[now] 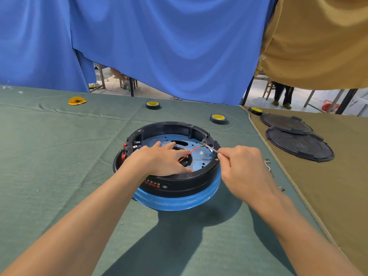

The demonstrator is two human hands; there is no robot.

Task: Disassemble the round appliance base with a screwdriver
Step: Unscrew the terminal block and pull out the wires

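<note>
Green cloth (59, 156) covered the worktop, and right in the middle of it, a little toward the cloth's right edge, sat the round appliance base (179, 184), black ring up, blue band below, open side facing the camera. The left hand (161, 158) lay flat inside it, fingers straight, pressing on the blue inner plate (157, 140), with a red wire (189, 153) running past the fingertips. The right hand (245, 166) was curled tight round the screwdriver (211, 147), its thin shaft angled up-left and its tip at a metal terminal on the right inner wall. Toward the far edge lay two tape rolls (152, 105) (218, 118) and a yellow piece (77, 101). On the tan cloth (338, 176) at the right, two black round covers (298, 144) overlapped.
</note>
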